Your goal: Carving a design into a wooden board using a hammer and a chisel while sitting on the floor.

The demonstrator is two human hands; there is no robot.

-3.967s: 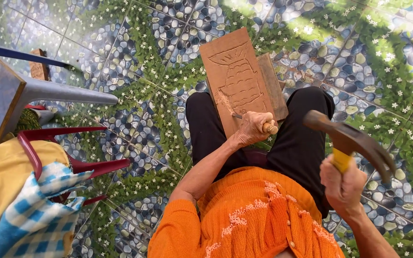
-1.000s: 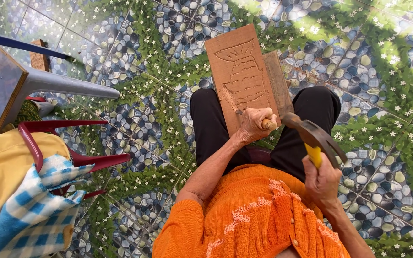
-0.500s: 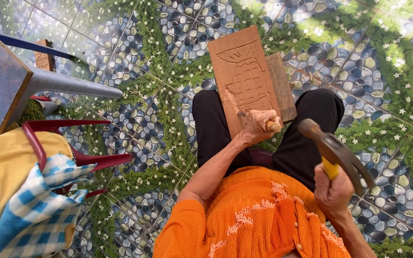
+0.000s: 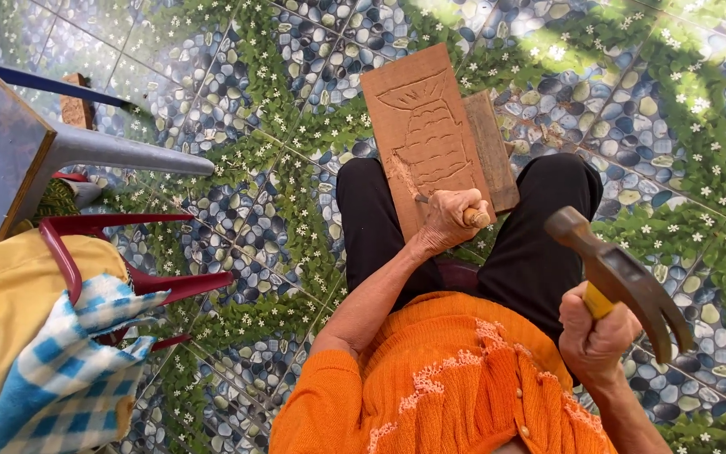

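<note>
Hammer (image 4: 623, 282) raised at 4 o'clock, yellow grip clenched in right hand (image 4: 591, 336), fingers wrapped tight round handle, dark steel head tilted up and out toward 2 o'clock. Orange knitted sleeve (image 4: 430, 395) and cardigan nearest the camera, filling 6 o'clock.

Further out, at centre: left hand (image 4: 447, 223) fisted round chisel (image 4: 455, 210), fingers fully closed on pale wooden handle, butt end poking out toward 3 o'clock, thin blade pointing toward 10 o'clock into the wood. Chisel long axis thus running roughly 4 to 10 o'clock, butt turned toward hammer. Hammer head well apart from chisel butt, down and right of it; line from hammer face to butt running toward 10 o'clock. Right hand alone carrying the striking tool; left hand alone touching the work.

Carved panel (image 4: 426, 134) propped on black trousered knees (image 4: 371, 219), leaning away toward 12 o'clock, long axis near 6 to 12, fish-like relief cut into face. Second, darker board (image 4: 489, 143) just behind its right edge, touching.

Off at 9 o'clock: red plastic chair (image 4: 111, 231) with yellow cloth (image 4: 2, 311) and blue-checked cloth (image 4: 77, 361) draped, then grey table (image 4: 2, 160). Small wood block (image 4: 76, 105) at 10 o'clock. Pebble-and-vine patterned tile floor (image 4: 254, 109) beneath all.
</note>
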